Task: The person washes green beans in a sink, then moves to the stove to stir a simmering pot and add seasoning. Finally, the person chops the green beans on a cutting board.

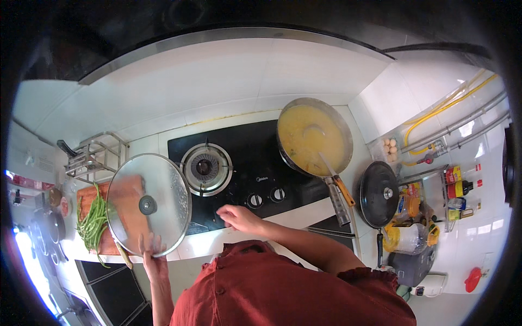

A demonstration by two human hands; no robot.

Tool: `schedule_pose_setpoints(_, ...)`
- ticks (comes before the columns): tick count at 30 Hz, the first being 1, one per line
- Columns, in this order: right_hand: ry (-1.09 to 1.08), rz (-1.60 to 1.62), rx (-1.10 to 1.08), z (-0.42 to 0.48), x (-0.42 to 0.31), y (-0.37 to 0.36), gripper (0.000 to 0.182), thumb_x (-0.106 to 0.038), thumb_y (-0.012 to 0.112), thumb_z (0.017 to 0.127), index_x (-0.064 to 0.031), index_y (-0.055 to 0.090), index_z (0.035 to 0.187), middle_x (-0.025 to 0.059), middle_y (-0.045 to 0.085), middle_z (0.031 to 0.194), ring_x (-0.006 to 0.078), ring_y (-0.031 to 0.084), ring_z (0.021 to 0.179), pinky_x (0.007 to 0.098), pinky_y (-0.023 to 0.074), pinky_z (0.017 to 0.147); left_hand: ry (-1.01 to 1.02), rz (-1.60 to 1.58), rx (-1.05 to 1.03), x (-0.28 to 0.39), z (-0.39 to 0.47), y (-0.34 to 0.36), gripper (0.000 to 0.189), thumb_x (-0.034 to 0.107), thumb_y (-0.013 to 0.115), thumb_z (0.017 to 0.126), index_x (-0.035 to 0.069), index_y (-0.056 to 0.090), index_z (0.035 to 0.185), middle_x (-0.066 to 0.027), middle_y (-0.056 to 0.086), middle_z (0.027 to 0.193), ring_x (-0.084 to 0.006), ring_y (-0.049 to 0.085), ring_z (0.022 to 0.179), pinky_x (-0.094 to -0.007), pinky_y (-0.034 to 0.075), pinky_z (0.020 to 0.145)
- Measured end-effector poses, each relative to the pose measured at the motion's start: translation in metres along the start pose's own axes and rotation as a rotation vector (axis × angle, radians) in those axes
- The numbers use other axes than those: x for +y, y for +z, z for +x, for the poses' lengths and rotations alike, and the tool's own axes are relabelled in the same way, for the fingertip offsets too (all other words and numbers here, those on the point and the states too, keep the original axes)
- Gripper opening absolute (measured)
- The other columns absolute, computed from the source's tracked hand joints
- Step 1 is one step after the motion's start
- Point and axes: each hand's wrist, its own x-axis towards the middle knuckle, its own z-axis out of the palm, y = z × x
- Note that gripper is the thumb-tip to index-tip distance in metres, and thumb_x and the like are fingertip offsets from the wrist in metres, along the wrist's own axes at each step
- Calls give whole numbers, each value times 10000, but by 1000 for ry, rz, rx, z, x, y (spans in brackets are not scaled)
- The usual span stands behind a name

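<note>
My left hand (154, 261) grips the near rim of a large round glass pan lid (167, 195). The lid is fogged and beaded with drops, and has a dark knob at its centre. Behind it are part of a wooden cutting board (83, 199) and a knife, whose handle (123, 255) shows below. Green beans (91, 224) lie in a heap on the board. Over the front edge of the black gas cooktop (240, 163) hovers my right hand (240, 219), fingers loosely bent, with nothing visible in it. A wok (348, 142) of yellow soup holds a wooden-handled ladle (344, 191).
The left burner (204, 167) is bare. Right of the wok sits a lidded black frying pan (377, 199), with eggs (390, 150) behind it. Bottles (456, 189) stand on a wall rack at right. A metal rack (98, 157) stands at back left. A range hood (236, 36) hangs above.
</note>
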Motion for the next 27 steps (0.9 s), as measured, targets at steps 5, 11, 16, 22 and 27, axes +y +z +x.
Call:
schedule_pose_setpoints(5,100,781,-133,46,-69,21,498,-473,390,978,-86,483,1278,61,604,1008,131,591,853,279,493,641,-71,-31,-125,11,-56,50,666,73,599,815,174,355,1427,-153,436,1378,-290,514,1178,-399,486,938)
schedule_pose_setpoints(11,-83,758,-232,27,-131,-8,596,-592,380,940,-146,462,1327,66,487,1221,126,425,1027,322,424,756,-219,-83,-163,-20,-82,121,734,74,613,761,170,344,1437,-114,464,1337,-276,470,1206,-422,389,1055)
schedule_pose_setpoints(16,-327,491,-162,16,-111,-44,514,-438,481,934,-94,427,1313,119,514,1168,178,499,1007,333,449,794,-209,-36,-328,-56,-72,161,633,178,587,818,129,381,1414,-95,421,1419,-299,478,1232,-466,362,1063)
schedule_pose_setpoints(22,-293,540,206,-1,-166,-115,354,-375,536,932,-57,517,1086,92,597,897,229,595,756,363,494,690,-345,169,-366,-76,-59,197,543,500,417,962,44,496,1246,-138,582,1217,-263,578,1100,-425,493,911)
schedule_pose_setpoints(27,-540,-588,670,-42,-200,-200,271,-302,569,896,-36,563,947,134,617,893,274,621,733,387,498,693,-177,1150,-379,-55,-43,104,451,397,436,981,6,651,911,-119,677,869,-227,651,856,-369,514,810)
